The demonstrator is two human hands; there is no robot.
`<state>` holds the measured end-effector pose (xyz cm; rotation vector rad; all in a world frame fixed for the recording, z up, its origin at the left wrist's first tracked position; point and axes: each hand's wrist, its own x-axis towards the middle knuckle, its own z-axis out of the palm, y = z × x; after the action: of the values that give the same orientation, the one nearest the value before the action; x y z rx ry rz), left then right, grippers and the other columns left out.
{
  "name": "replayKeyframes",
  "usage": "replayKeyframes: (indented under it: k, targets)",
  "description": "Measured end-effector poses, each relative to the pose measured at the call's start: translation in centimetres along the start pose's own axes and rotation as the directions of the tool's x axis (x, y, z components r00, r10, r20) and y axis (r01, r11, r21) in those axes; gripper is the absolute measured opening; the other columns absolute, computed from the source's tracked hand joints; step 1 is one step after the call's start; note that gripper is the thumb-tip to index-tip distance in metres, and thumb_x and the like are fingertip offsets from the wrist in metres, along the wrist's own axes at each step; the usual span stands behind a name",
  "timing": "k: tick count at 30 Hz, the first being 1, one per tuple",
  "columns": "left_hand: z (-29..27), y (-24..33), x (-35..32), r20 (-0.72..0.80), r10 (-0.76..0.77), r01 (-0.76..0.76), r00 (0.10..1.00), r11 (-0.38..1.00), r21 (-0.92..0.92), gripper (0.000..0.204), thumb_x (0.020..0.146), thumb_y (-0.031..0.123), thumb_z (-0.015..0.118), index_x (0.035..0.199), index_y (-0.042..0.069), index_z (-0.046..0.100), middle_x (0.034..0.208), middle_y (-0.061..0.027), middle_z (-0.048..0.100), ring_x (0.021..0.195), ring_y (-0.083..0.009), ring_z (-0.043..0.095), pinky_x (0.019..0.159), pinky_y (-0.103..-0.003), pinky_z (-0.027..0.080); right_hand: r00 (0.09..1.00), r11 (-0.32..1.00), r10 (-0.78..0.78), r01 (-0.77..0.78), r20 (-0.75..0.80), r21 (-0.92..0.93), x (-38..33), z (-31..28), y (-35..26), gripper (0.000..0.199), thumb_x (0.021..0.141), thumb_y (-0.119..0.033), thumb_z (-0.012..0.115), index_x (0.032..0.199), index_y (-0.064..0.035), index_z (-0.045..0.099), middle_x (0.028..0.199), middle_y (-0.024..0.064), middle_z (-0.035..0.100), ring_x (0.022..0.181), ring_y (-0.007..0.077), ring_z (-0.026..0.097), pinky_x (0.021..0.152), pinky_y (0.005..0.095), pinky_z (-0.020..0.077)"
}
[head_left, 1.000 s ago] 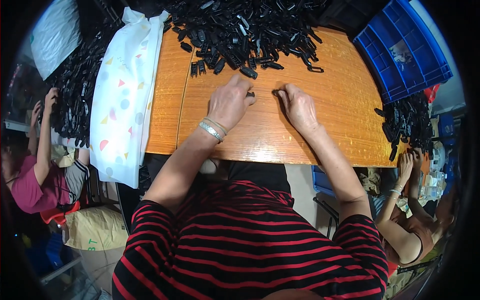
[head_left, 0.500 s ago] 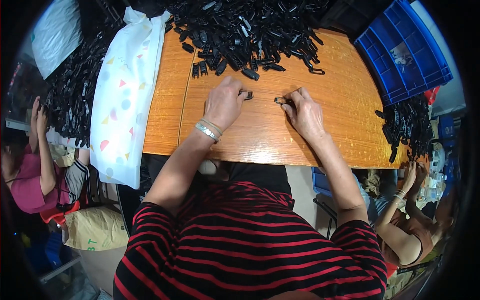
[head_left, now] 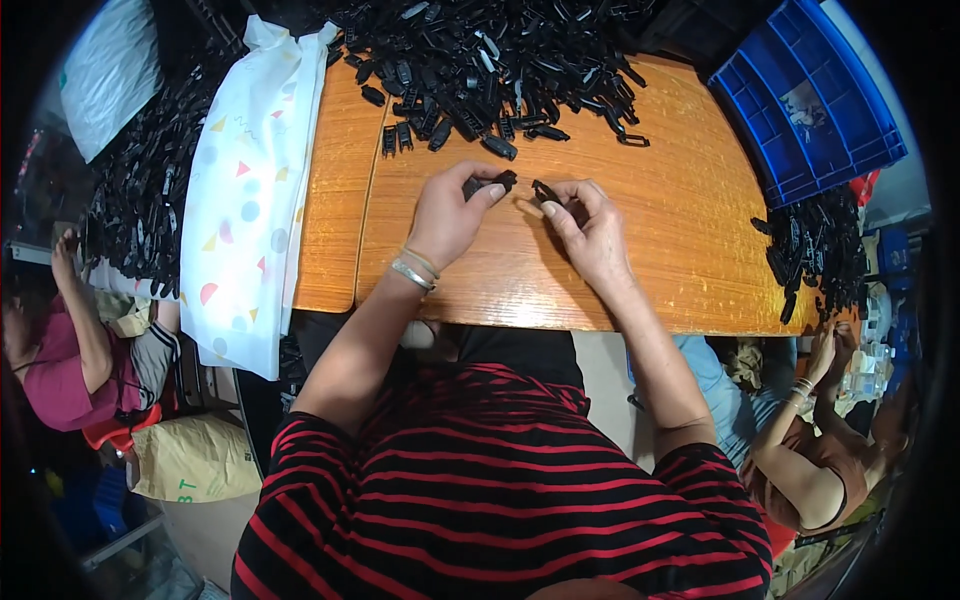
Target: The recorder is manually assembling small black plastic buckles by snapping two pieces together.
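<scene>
Firstly, two hands, both occupied. Left hand (head_left: pixel 450 212): one, fingers and thumb pinched about one black plastic piece (head_left: pixel 507 181), which juts from the fingertips toward the other hand; two bands at its wrist, one pale, one silvery. Right hand (head_left: pixel 592 228): one, thumb and fingers closed on one dark part (head_left: pixel 543 191), tilted; a narrow gap separates the two held items. Beneath both hands: one wood-grain table (head_left: pixel 665 255). Just beyond the left hand: one oblong black piece (head_left: pixel 499 147), lying at the near edge of one large pile of black parts (head_left: pixel 480 65), too many to count. Beyond and left of the left hand: two short slotted clips (head_left: pixel 397 138), side by side. Beyond the right hand: one open black frame (head_left: pixel 633 140). Farther off, to its right: one blue crate (head_left: pixel 810 105) and one smaller heap (head_left: pixel 812 245). Left of the left hand: one white patterned plastic sheet (head_left: pixel 250 200). Outermost: two co-workers, one in magenta (head_left: pixel 65 370) leftward, one in brown (head_left: pixel 815 465) rightward.
</scene>
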<state>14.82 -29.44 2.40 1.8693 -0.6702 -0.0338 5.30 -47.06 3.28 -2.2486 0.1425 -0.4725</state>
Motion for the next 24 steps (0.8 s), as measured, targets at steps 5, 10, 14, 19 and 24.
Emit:
replayKeyframes:
  k: [5,10,14,19,24]
  targets:
    - [-1.1,2.4,-0.6,0.225,-0.292,0.368,0.929,0.787,-0.496,0.018,0.090,0.007,0.062,0.106,-0.001,0.063,0.087,0.0006,0.063,0.071,-0.0052,0.054,0.060,-0.021,0.046,0.996,0.957,0.061,-0.041,-0.060,0.288,-0.4,1.6,-2.1,0.015,0.089,-0.004,0.063,0.103,0.0024,0.060,0.086,0.0027,0.059,0.072,0.0071,0.058,0.062,0.0210,0.0478]
    - [-1.2,3.1,-1.1,0.165,-0.226,0.280,0.960,0.790,-0.545,0.021,0.090,0.005,0.061,0.110,-0.001,0.061,0.092,-0.0004,0.064,0.079,-0.0047,0.057,0.069,-0.019,0.047,0.997,0.939,0.044,-0.021,-0.059,0.343,-0.2,1.9,-3.7,0.016,0.088,-0.002,0.064,0.103,0.0018,0.061,0.090,0.0016,0.058,0.071,0.0059,0.055,0.063,0.0200,0.0464]
    - [-0.9,3.0,-1.5,0.125,-0.217,0.250,0.968,0.787,-0.565,0.021,0.090,0.004,0.061,0.111,-0.001,0.061,0.093,-0.0006,0.064,0.083,-0.0048,0.057,0.074,-0.019,0.047,0.990,0.969,-0.071,0.096,-0.120,0.228,-0.2,2.1,-3.9,0.018,0.084,0.000,0.067,0.101,0.0005,0.062,0.086,0.0030,0.057,0.067,0.0080,0.053,0.061,0.0218,0.0441]
    - [-0.2,3.0,-2.7,0.078,-0.253,0.245,0.964,0.739,-0.627,0.022,0.090,0.003,0.061,0.112,-0.002,0.061,0.096,-0.0010,0.063,0.084,-0.0063,0.058,0.075,-0.020,0.048,0.975,0.975,-0.173,0.189,-0.138,0.113,-0.4,2.5,-3.7,0.023,0.079,0.001,0.070,0.100,-0.0008,0.062,0.083,0.0059,0.055,0.066,0.0119,0.053,0.058,0.0250,0.0448]
    - [0.3,3.5,-3.7,0.020,-0.152,0.129,0.988,0.756,-0.641,0.018,0.093,0.007,0.058,0.109,-0.001,0.060,0.093,-0.0008,0.062,0.080,-0.0057,0.057,0.069,-0.018,0.047,0.950,0.971,-0.229,0.237,-0.212,0.015,-1.3,3.7,-4.1,0.035,0.076,0.000,0.073,0.108,-0.0023,0.059,0.083,0.0081,0.054,0.068,0.0169,0.059,0.056,0.0297,0.0493]
